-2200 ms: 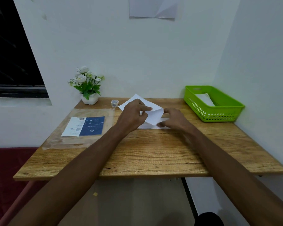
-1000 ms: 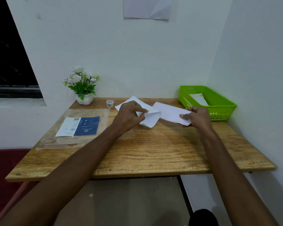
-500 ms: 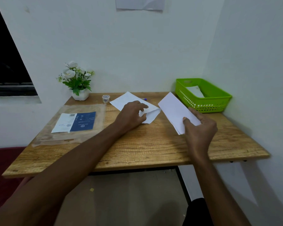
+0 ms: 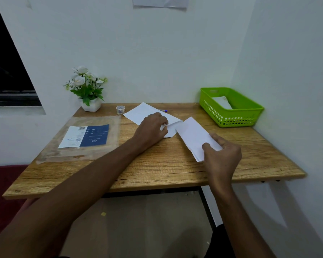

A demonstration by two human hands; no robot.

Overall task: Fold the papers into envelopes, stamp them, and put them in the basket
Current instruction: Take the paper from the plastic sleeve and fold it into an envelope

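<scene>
My right hand [image 4: 222, 155] pinches the near end of a folded white paper [image 4: 192, 135] and holds it slanted just above the wooden table [image 4: 157, 164]. Further back, my left hand [image 4: 151, 129] presses on the white paper sheets [image 4: 142, 112] lying flat mid-table, fingers curled on a lifted corner. The green basket [image 4: 237, 116] stands at the back right corner with one folded white envelope [image 4: 222, 102] inside. A small roll of stamps or tape [image 4: 120, 109] sits behind the sheets, and a blue pen tip [image 4: 164, 110] pokes out from under them.
A white pot of artificial flowers [image 4: 89, 90] stands at the back left. A clear plastic sleeve with a blue and white card [image 4: 86, 135] lies on the left side. Walls close off the back and right. A paper hangs on the wall [image 4: 159, 1].
My right hand pulled one folded paper out from the stack, swung it right toward the basket, then drew it back toward me. My left hand stayed on the sheets.
</scene>
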